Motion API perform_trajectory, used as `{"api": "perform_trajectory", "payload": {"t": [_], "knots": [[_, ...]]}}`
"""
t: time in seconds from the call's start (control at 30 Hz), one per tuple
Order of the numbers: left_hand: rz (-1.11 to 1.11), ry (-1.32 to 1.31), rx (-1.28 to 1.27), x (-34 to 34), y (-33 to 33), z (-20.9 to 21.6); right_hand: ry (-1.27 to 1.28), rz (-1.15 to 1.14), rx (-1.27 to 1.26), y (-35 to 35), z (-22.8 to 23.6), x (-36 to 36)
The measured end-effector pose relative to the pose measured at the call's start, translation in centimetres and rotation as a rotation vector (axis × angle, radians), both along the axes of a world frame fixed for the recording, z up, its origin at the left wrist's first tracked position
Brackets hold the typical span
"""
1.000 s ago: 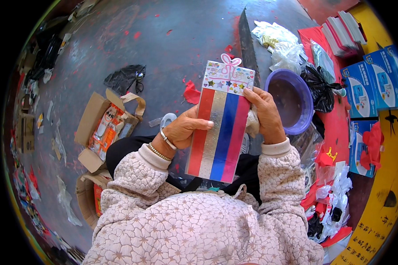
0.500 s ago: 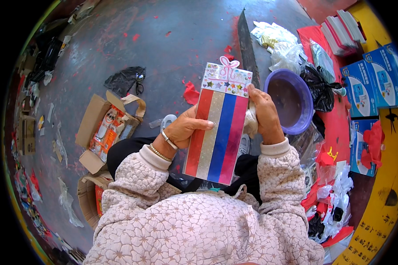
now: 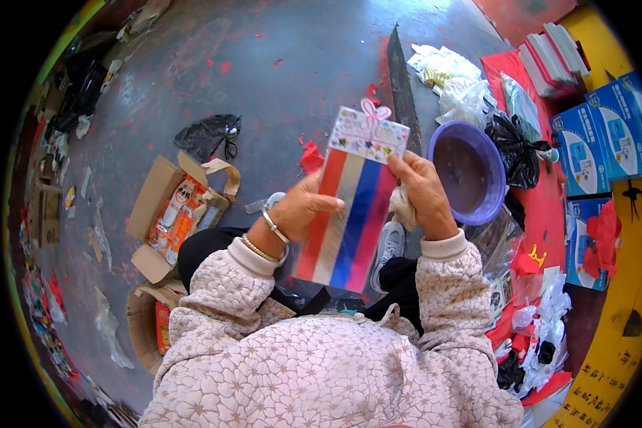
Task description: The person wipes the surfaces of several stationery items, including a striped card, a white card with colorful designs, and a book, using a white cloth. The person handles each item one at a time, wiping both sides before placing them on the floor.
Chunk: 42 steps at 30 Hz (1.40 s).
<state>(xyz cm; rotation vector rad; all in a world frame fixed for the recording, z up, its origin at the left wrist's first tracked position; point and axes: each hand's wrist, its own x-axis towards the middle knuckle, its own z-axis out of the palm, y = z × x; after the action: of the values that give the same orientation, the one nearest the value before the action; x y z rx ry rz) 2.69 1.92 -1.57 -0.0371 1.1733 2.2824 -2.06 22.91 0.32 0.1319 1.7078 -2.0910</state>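
A flat rectangular pack [image 3: 352, 207] with red, beige, blue and pink stripes is held up in front of my lap. Its white top band carries small stars and a pink bow outline, and a pink bow shape sticks up above the edge. My left hand [image 3: 303, 208] grips the left side, thumb across the stripes and fingers behind. At the upper right side my right hand [image 3: 422, 191] pinches the pack by its edge. A crumpled off-white cloth [image 3: 402, 208] is tucked under my right hand's fingers, partly hidden behind the pack.
Right of my hands stands a purple basin [image 3: 501, 170] of murky water. An open cardboard box [image 3: 152, 191] with orange packets sits at left, near a black plastic bag [image 3: 205, 135]. Blue boxes [image 3: 580, 146], plastic bags [image 3: 465, 98] and red scraps line the right side.
The pack has tilted further, its top leaning right, and its lower end has shifted left and up. My right hand has moved slightly down the pack's side.
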Motion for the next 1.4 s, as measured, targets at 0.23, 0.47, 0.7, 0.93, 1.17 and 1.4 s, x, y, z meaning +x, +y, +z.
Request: {"api": "perform_trajectory", "payload": {"t": [0.23, 0.47, 0.7, 0.93, 1.17, 1.4], "knots": [[0.496, 0.106, -0.162, -3.8, -6.9, 4.3, -0.096, -0.292, -0.172, 1.4, 0.9, -1.0], [0.673, 0.204, -0.131, -5.9, -10.0, 8.0, -0.275, -0.314, -0.503, 1.6, -0.6, -1.7], [0.891, 0.082, -0.149, -6.9, -12.8, 3.6, -0.132, 0.124, -0.883, 2.8, -0.8, -2.3], [0.984, 0.130, -0.525, -5.8, -17.3, 2.8, 0.117, 0.406, -1.013, 5.1, -0.9, -3.1], [1.068, 0.019, -0.347, -5.5, -12.4, 4.8, -0.168, -0.069, -0.970, 3.0, -1.1, -3.3], [1.052, 0.137, -0.231, -4.8, -10.8, 5.9, -0.314, -0.265, -0.774, 1.3, -2.0, -2.2]]}}
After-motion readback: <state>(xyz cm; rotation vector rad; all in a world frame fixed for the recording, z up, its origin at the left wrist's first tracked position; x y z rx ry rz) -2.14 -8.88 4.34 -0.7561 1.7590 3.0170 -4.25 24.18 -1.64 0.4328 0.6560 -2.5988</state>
